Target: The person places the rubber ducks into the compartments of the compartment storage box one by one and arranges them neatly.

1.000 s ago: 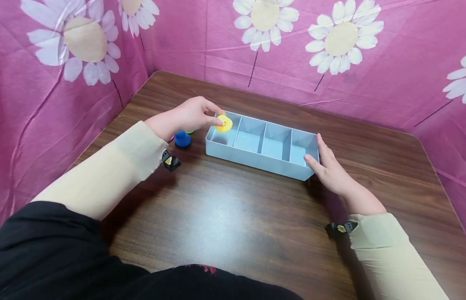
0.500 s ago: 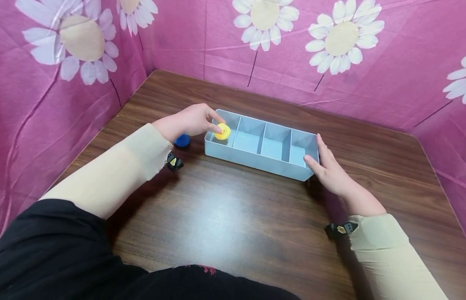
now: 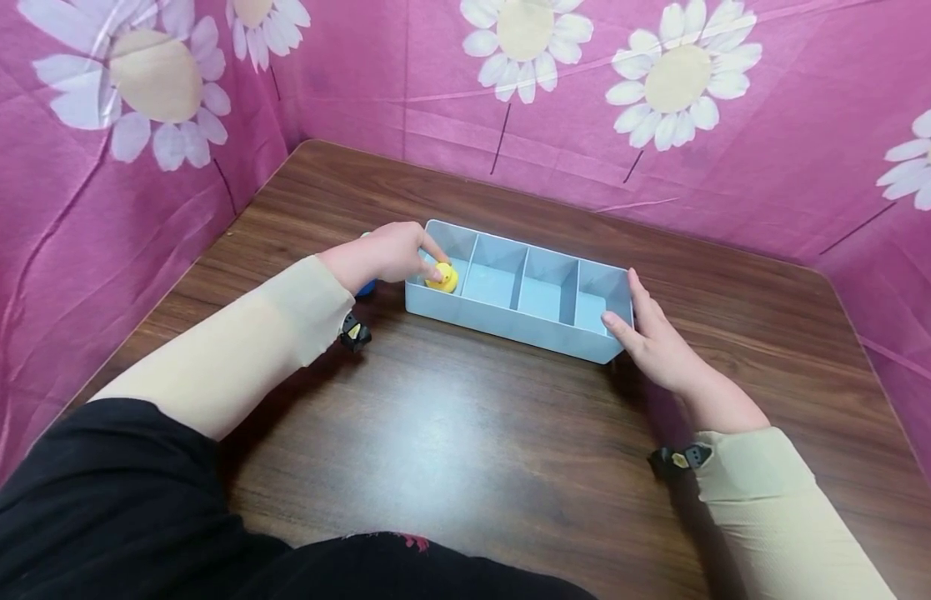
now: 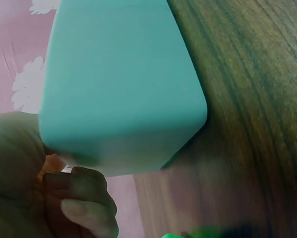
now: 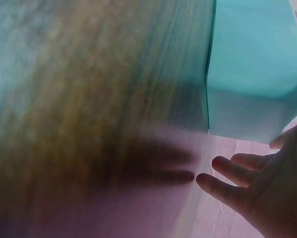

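A small yellow rubber duck (image 3: 444, 278) is down inside the leftmost compartment of a light blue divided box (image 3: 510, 322). My left hand (image 3: 393, 250) reaches over the box's left end and pinches the duck between thumb and fingers. In the left wrist view, the box's outer wall (image 4: 123, 74) fills the middle, hiding the duck, while the left hand (image 4: 74, 198) shows at lower left. With its thumb over the rim, my right hand (image 3: 653, 333) grips the box's right end. Several fingers of that right hand (image 5: 257, 183) stretch out below the box in the right wrist view.
A blue toy (image 3: 367, 288) stands left of the box, mostly covered by my left wrist. Something bright green (image 4: 172, 235) shows at the bottom of the left wrist view. Pink flowered cloth (image 3: 405, 83) hangs behind the brown wooden table (image 3: 435, 450).
My left hand has lowered the yellow duck from above the rim into the leftmost compartment. The left forearm now covers more of the blue toy. My right hand has stayed at the box's end.
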The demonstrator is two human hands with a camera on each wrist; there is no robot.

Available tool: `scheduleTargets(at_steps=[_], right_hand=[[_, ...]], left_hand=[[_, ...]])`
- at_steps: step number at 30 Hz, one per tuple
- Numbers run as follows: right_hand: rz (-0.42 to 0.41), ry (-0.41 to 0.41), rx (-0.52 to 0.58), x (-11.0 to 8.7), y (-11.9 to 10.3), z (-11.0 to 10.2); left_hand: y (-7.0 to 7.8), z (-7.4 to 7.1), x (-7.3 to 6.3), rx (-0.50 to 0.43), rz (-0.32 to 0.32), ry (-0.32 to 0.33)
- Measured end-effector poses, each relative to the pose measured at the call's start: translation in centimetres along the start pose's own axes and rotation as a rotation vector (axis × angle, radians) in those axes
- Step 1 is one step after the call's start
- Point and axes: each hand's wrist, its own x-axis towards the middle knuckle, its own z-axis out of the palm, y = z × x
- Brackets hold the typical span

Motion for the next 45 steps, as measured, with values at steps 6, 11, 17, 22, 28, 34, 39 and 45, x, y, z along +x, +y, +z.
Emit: scheduleTargets(at_steps=[6,11,17,22,28,34,39,45], right_hand=[[-0.006,0.009,-0.008,0.0,-0.1,0.0],[-0.008,0.013,-0.01,0.1,0.0,0.0],[-0.017,0.016,-0.002,0.1,0.0,0.1],[-0.014,0.017,-0.003,0.2,0.0,0.1],[-0.005,0.011,-0.004,0.1,-0.1,0.1],[-0.006,-0.003,-0.021,0.2,-0.3,0.0],[0.014,-0.015,-0.052,0.1,-0.4,-0.1],[0.029,-0.029,-0.052,0.0,-0.5,-0.2]], left_hand=[[0.1,0.1,0.0,0.028,0.013,0.004],[0.2,0.1,0.0,0.053,0.015,0.0],[0.3,0.1,0.1,0.06,0.006,-0.018],[0.3,0.1,0.0,0.045,-0.011,-0.027],[0.1,0.2,0.0,0.018,-0.016,-0.021],[-0.5,-0.3,-0.4,-0.051,-0.009,0.01],[-0.9,-1.1,-2.1,-0.126,0.008,0.065],[-2.7,-3.0,-5.2,-0.167,-0.003,0.189]])
